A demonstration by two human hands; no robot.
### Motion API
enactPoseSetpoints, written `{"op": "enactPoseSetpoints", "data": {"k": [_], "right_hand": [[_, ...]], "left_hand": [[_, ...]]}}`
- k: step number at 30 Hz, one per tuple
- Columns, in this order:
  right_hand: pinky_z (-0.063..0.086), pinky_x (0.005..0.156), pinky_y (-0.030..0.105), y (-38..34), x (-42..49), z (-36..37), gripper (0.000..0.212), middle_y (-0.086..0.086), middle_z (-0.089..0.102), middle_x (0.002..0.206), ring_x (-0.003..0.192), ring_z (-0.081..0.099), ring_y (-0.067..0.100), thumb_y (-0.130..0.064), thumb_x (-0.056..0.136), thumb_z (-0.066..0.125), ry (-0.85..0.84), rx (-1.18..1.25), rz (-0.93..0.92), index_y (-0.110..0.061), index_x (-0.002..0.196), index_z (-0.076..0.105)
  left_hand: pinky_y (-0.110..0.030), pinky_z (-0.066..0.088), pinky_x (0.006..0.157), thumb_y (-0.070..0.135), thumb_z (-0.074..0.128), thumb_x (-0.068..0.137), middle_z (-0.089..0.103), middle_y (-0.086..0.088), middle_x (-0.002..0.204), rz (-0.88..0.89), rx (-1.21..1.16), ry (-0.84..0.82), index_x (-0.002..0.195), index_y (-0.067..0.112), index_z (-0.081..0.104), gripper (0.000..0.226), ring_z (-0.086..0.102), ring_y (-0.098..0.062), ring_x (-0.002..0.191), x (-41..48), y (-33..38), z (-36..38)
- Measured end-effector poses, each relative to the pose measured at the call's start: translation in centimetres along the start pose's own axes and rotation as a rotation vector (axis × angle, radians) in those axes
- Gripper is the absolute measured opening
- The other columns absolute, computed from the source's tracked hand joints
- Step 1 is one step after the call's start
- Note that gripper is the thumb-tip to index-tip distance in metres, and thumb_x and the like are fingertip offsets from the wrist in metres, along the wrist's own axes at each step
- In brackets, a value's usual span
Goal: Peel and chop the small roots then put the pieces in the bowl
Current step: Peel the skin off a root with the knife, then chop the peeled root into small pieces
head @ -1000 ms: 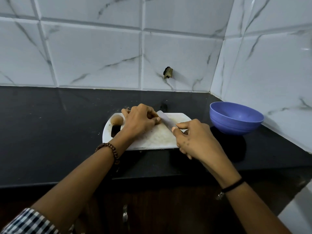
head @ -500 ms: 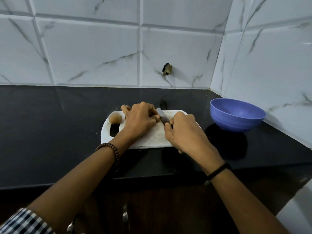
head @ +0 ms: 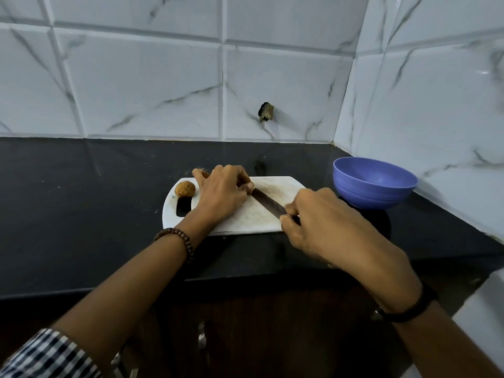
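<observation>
Head view, kitchen corner. White cutting board (head: 272, 226) lies flat on the black counter (head: 81, 200), in front of the marble-tiled wall (head: 136, 85).

Left hand (head: 221, 196): rests on the middle of the board, knuckles up, fingers curled down and bunched together at the tips. What lies under the fingers is hidden; cannot tell whether anything is held. Beaded bracelet (head: 177, 241) on that wrist, checked sleeve (head: 49, 356) at the lower left corner.

Right hand (head: 327, 230): closed round the handle of the knife (head: 268, 203) at the board's near right corner, handle hidden within the grip. The blade runs diagonally up and to the left across the board, and its tip meets the left fingertips. Black band (head: 409, 309) on that wrist.

Root (head: 185, 188): one whole brown root, skin on, sits at the board's far left end, just behind the handle slot and just beside the left hand, apart from the knife.

Bowl (head: 373, 184): blue, upright on the counter, to the right of the board, near the corner of the wall, close to the board but not touching it.
</observation>
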State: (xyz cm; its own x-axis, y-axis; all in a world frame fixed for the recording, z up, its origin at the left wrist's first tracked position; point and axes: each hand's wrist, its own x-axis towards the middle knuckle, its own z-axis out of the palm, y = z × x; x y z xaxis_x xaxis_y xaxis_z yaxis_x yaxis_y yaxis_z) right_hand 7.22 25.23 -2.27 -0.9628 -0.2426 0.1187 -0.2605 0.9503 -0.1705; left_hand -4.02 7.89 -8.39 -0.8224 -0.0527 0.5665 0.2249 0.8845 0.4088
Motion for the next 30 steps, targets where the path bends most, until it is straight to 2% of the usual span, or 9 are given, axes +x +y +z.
{"op": "enactPoseSetpoints", "data": {"k": [4, 7, 10, 13, 15, 18, 22, 27, 30], "right_hand": [[0.045, 0.056, 0.029, 0.9, -1.1, -1.2, 0.027, 0.003, 0.06, 0.097, 0.067, 0.057, 0.015, -0.039, 0.098, 0.05, -0.011, 0.039, 0.0, -0.022, 0.11, 0.066], [0.034, 0.043, 0.02, 1.6, -1.1, -1.2, 0.026, 0.0, 0.059, 0.077, 0.047, 0.049, 0.008, -0.038, 0.099, 0.049, 0.048, 0.12, 0.002, -0.023, 0.106, 0.068], [0.036, 0.037, 0.013, 1.8, -0.6, -0.6, 0.026, -0.001, 0.058, 0.058, 0.033, 0.05, 0.005, -0.035, 0.1, 0.047, 0.11, 0.214, 0.003, -0.022, 0.106, 0.069], [0.056, 0.057, 0.025, 1.4, 0.3, 0.8, 0.03, 0.002, 0.067, 0.073, 0.048, 0.065, 0.009, -0.04, 0.097, 0.049, 0.176, 0.256, 0.007, -0.025, 0.117, 0.065], [0.058, 0.068, 0.037, 1.3, 1.1, 2.1, 0.034, 0.002, 0.067, 0.079, 0.063, 0.068, 0.019, -0.044, 0.094, 0.049, 0.221, 0.232, -0.004, -0.024, 0.117, 0.065], [0.051, 0.063, 0.031, 0.4, 1.7, 3.5, 0.035, 0.001, 0.062, 0.08, 0.071, 0.061, 0.021, -0.044, 0.094, 0.047, 0.239, 0.193, -0.031, -0.021, 0.113, 0.066], [0.036, 0.05, 0.027, 0.0, 1.9, 4.1, 0.031, 0.0, 0.059, 0.088, 0.068, 0.055, 0.016, -0.041, 0.097, 0.048, 0.204, 0.142, -0.038, -0.022, 0.113, 0.067], [0.052, 0.063, 0.033, 1.3, 2.2, 3.4, 0.032, 0.002, 0.055, 0.088, 0.069, 0.057, 0.019, -0.039, 0.096, 0.05, 0.212, 0.129, -0.008, -0.02, 0.115, 0.066], [0.054, 0.065, 0.035, 2.7, 2.4, 3.1, 0.031, 0.004, 0.058, 0.089, 0.073, 0.062, 0.023, -0.039, 0.095, 0.05, 0.225, 0.106, 0.045, -0.019, 0.112, 0.067]], "left_hand": [[-0.034, 0.011, 0.079, 0.029, 0.06, 0.093, 0.068, 0.013, 0.09, 0.035, 0.033, 0.004, 0.092, 0.029, 0.071, 0.011, 0.048, -0.009, 0.096, 0.0, 0.0, 0.0], [-0.041, 0.02, 0.088, 0.014, 0.058, 0.092, 0.069, 0.01, 0.095, 0.041, 0.005, -0.032, 0.094, 0.028, 0.072, 0.019, 0.052, -0.014, 0.104, 0.1, -0.5, -0.3], [-0.044, 0.023, 0.092, 0.017, 0.061, 0.093, 0.069, 0.011, 0.097, 0.05, 0.001, -0.008, 0.097, 0.029, 0.071, 0.016, 0.052, -0.013, 0.106, 0.2, -0.8, -0.8], [-0.039, 0.019, 0.088, 0.013, 0.062, 0.091, 0.068, 0.011, 0.095, 0.057, 0.103, 0.078, 0.099, 0.028, 0.069, 0.018, 0.05, -0.013, 0.103, 0.5, -1.1, -1.3], [-0.037, 0.016, 0.085, 0.006, 0.066, 0.085, 0.067, 0.008, 0.097, 0.056, 0.244, 0.134, 0.101, 0.024, 0.067, 0.025, 0.05, -0.015, 0.102, 0.6, -1.5, -1.9], [-0.037, 0.016, 0.088, 0.017, 0.08, 0.076, 0.066, 0.005, 0.105, 0.028, 0.346, 0.143, 0.109, 0.021, 0.065, 0.036, 0.05, -0.017, 0.106, 0.6, -2.0, -2.8], [-0.038, 0.019, 0.092, 0.028, 0.077, 0.08, 0.065, 0.004, 0.112, -0.029, 0.343, 0.114, 0.116, 0.021, 0.064, 0.039, 0.05, -0.017, 0.108, 0.4, -2.4, -3.0], [-0.04, 0.022, 0.094, 0.018, 0.071, 0.085, 0.066, 0.006, 0.113, -0.113, 0.203, 0.058, 0.115, 0.021, 0.066, 0.03, 0.048, -0.015, 0.112, 0.5, -2.6, -3.0], [-0.04, 0.023, 0.092, 0.014, 0.058, 0.091, 0.067, 0.009, 0.108, -0.067, 0.275, -0.016, 0.115, 0.025, 0.066, 0.027, 0.046, -0.015, 0.112, 0.2, -2.6, -2.9]]}}
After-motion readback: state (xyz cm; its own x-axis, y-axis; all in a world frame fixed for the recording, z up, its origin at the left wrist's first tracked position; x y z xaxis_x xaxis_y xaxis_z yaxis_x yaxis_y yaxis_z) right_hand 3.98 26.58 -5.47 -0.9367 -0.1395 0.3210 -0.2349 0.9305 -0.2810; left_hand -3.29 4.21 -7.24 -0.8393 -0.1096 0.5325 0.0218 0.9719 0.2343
